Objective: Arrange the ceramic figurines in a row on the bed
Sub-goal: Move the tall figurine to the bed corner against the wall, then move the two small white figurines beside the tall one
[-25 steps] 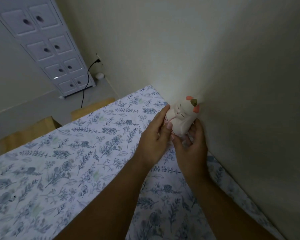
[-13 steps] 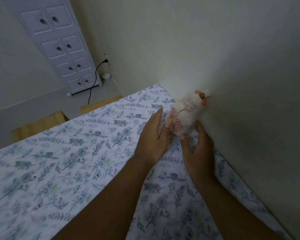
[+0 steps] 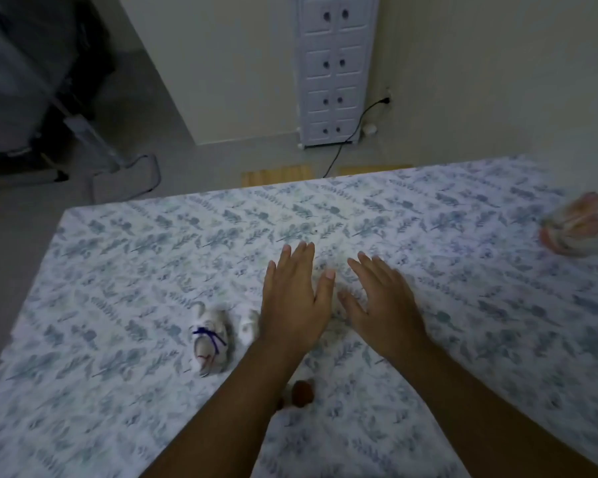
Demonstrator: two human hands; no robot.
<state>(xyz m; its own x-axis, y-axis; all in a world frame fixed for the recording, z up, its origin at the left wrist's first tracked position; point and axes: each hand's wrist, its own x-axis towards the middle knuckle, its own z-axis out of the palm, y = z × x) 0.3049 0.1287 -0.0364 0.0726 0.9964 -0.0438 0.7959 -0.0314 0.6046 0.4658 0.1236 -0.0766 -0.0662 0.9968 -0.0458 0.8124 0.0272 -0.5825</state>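
My left hand (image 3: 292, 298) and my right hand (image 3: 382, 301) hover flat over the middle of the floral bed sheet (image 3: 118, 257), fingers spread, holding nothing. A white ceramic figurine with a dark blue ribbon (image 3: 209, 338) lies on the sheet left of my left wrist. Another small white figurine (image 3: 248, 326) peeks out beside that wrist, partly hidden. A small brown figurine (image 3: 302, 392) sits between my forearms. The white and pink cat figurine (image 3: 579, 224) is a blur at the far right edge, by the wall.
A white drawer cabinet (image 3: 332, 70) stands against the far wall with a black cable (image 3: 346, 143) plugged in beside it. Wooden bed frame pieces (image 3: 277, 175) show past the mattress edge. Dark furniture and a grey floor (image 3: 14, 236) lie to the left.
Both hands have let go of the cat figurine by the wall and moved away from it. The view has swung left to the middle of the bed, where other figurines lie.
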